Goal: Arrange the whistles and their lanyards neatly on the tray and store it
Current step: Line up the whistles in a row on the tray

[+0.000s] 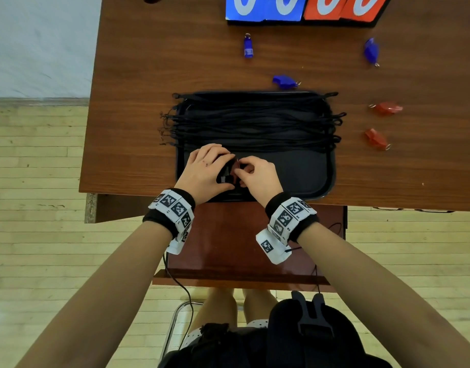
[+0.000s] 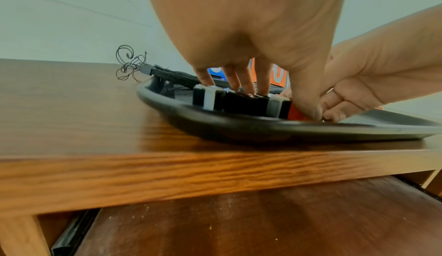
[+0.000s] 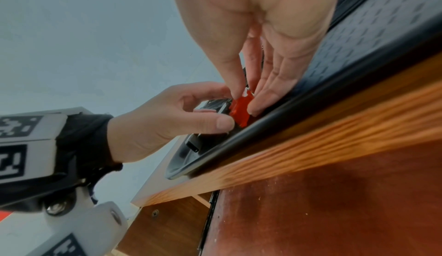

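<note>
A black tray (image 1: pixel 302 168) lies on the wooden table with black lanyards (image 1: pixel 255 120) laid side by side across its far half. At the tray's near left, my left hand (image 1: pixel 210 168) grips a row of black whistles (image 2: pixel 239 102), fingers on top and thumb at the end. My right hand (image 1: pixel 257 176) pinches a red whistle (image 3: pixel 240 108) set against the right end of that row. Loose on the table are three blue whistles (image 1: pixel 248 46) (image 1: pixel 372 50) (image 1: pixel 284 81) beyond the tray. Two red whistles (image 1: pixel 386 108) (image 1: pixel 376 138) lie to its right.
A blue and red flip scoreboard (image 1: pixel 302 7) stands at the table's far edge. A pulled-out wooden shelf (image 1: pixel 228 240) sits under the table's near edge, above my lap. The lanyard ends (image 2: pixel 129 65) stick out past the tray's left rim.
</note>
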{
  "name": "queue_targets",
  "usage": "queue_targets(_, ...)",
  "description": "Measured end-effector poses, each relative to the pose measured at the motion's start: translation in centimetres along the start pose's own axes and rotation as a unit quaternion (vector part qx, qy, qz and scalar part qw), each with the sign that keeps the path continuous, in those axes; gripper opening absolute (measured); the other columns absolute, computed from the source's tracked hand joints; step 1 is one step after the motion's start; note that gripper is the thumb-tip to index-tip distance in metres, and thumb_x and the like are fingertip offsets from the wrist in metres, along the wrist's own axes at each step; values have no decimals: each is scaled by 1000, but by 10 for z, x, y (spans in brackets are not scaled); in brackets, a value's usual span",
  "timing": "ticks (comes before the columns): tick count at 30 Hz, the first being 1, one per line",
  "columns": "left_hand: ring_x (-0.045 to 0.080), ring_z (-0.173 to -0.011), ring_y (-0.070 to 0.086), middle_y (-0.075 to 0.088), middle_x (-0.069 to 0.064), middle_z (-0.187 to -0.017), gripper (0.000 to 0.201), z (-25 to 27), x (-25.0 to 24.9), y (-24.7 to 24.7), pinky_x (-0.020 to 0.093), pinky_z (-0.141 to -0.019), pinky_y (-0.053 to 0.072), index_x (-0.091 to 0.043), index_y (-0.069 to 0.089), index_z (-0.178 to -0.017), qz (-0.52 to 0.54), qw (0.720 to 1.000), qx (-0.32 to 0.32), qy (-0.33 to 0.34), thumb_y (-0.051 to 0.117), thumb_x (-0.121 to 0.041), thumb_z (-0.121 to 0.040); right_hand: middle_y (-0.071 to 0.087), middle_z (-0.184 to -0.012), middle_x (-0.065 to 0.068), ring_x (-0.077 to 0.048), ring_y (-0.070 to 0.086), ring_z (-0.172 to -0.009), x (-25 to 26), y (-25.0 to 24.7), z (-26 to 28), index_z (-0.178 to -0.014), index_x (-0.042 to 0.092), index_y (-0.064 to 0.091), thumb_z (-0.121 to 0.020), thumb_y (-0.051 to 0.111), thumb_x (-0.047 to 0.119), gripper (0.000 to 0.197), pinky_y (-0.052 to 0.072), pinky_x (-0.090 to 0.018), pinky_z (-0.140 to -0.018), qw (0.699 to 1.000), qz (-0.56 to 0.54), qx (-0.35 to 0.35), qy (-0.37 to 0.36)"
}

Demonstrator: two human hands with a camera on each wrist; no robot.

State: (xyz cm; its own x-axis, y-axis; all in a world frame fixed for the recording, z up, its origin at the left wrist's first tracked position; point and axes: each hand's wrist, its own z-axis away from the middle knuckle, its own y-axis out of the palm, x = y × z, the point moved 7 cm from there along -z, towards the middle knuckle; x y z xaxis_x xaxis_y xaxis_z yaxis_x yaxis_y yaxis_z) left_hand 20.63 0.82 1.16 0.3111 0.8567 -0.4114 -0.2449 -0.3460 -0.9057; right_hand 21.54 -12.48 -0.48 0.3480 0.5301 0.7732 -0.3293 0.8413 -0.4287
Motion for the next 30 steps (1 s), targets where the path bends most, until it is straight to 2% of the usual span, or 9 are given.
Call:
queue_targets(7, 23, -131, 34, 50, 4, -130, 67, -2, -1, 2, 44, -106, 26, -16, 53, -129, -10, 1000, -11, 3, 73, -45, -73, 65, -87, -8, -24, 67, -76, -3, 2, -2, -110, 12, 66, -88, 63, 18, 24, 57, -42, -76, 1000, 7, -2, -5)
queue_targets(15, 20, -134, 29, 44, 1, -135, 75, 0, -9, -13, 40, -109, 21, -19, 44, -136, -11, 1000, 19, -7, 71, -50, -74, 63, -89, -6, -25, 67, -81, -4, -16, 9, -114, 14, 64, -85, 67, 26, 32, 56, -42, -81, 999, 1, -32, 16)
queue_targets(21, 19, -134, 27, 41, -1, -137, 70, -36, -61, -39, 38, -110, 18, -21, 41, -138, -19, 998, 32, 57, 65, -51, -80, 65, -89, -7, -22, 66, -82, 1, -91, 29, -116, 14, 61, -87, 64, 29, 33, 55, -40, -82, 994, 17, -109, 17)
queue_targets(24, 18, -134, 28, 41, -1, -138, 68, -66, -100, -43, 36, -109, 18, -21, 41, -139, -20, 995, 29, 93, 64, -49, -81, 64, -93, -7, -20, 63, -85, -6, -139, 36, -119, 13, 60, -89, 62, 28, 34, 53, -34, -82, 988, 31, -148, 25)
queue_targets(26, 19, -134, 28, 40, 0, -139, 66, -87, -130, -38, 36, -108, 19, -21, 40, -139, -24, 992, 34, 118, 62, -48, -83, 63, -100, -6, -18, 60, -91, -18, -173, 39, -119, 12, 61, -89, 62, 28, 34, 49, -30, -83, 983, 51, -175, 36)
queue_targets(30, 19, -134, 28, 40, 0, -140, 59, -127, -174, -17, 37, -107, 20, -21, 40, -139, -20, 990, 50, 130, 59, -41, -87, 55, -124, -9, -23, 54, -112, -51, -219, 34, -121, 14, 59, -90, 60, 26, 33, 46, -36, -96, 976, 75, -193, 68)
